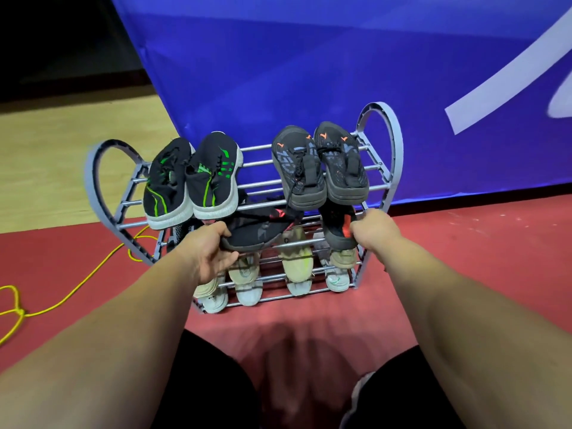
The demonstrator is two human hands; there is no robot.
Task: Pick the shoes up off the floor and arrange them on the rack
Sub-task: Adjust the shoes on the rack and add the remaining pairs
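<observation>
Your left fingers (227, 232) grasp a black red-marked knit shoe (260, 232), your right fingers (360, 227) another black red-patched shoe (335, 226). Both sit at the grey heart-sided rack's (397, 150) middle tier.

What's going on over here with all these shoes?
A person is filling a grey shoe rack. The left hand grips a black-and-red shoe and the right hand grips the matching shoe, both at the middle shelf. The top shelf holds a black-and-green pair and a dark grey pair with orange marks. Pale shoes sit on the bottom shelf. A yellow cord lies on the floor to the left.
</observation>
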